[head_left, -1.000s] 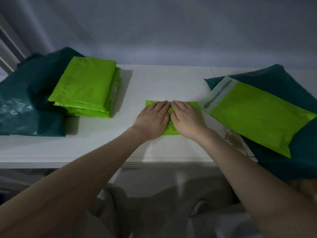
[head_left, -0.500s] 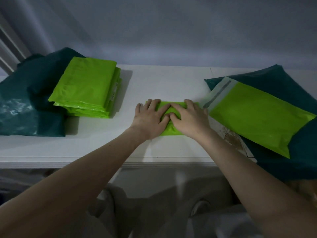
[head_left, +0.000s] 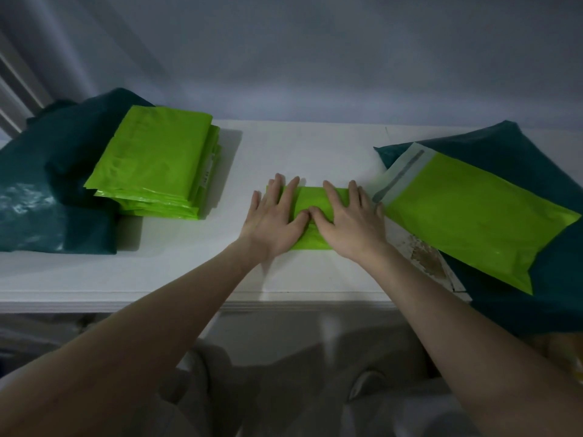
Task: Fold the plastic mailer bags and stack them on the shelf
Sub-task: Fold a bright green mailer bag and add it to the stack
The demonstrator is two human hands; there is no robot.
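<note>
White shelf (head_left: 303,146), both hands (head_left: 310,220) flat, pressing folded green mailer (head_left: 310,198), labels unreadable

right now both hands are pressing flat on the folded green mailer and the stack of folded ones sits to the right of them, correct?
Not quite. In the head view the left hand and right hand do press the folded green mailer flat, but the stack of folded mailers sits to their left.

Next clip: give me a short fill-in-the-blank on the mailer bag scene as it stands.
1. Both hands, left hand and right hand, press flat on a folded ____ mailer bag.
2. The stack of folded bags lies to the person's ____.
3. The unfolded mailer bag rests on a dark ____ bag.

Missing words: green; left; teal
</note>
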